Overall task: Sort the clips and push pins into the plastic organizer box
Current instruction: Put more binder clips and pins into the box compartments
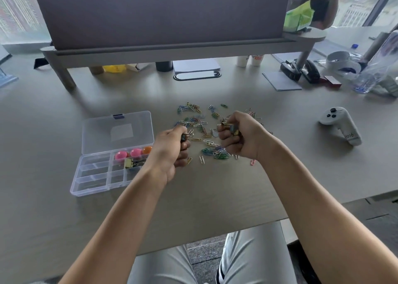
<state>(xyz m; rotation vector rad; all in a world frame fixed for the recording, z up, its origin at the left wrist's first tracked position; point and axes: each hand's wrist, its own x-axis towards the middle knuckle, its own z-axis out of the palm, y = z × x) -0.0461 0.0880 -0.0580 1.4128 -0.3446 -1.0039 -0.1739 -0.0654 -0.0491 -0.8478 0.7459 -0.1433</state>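
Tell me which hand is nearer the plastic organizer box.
Left. The left hand grips a binder clip right beside the organizer box, at its right edge. The right hand holds clips farther right, over the scattered paper clips.

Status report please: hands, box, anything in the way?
Left hand grips a dark binder clip. Right hand grips several binder clips. Clear plastic organizer box open, left. Nothing blocking.

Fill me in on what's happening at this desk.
A person is sorting small office supplies. The left hand grips a binder clip, and the right hand holds several more. Coloured paper clips lie scattered on the desk. The open plastic organizer box on the left already holds round push pins and a yellow binder clip; most compartments look empty.
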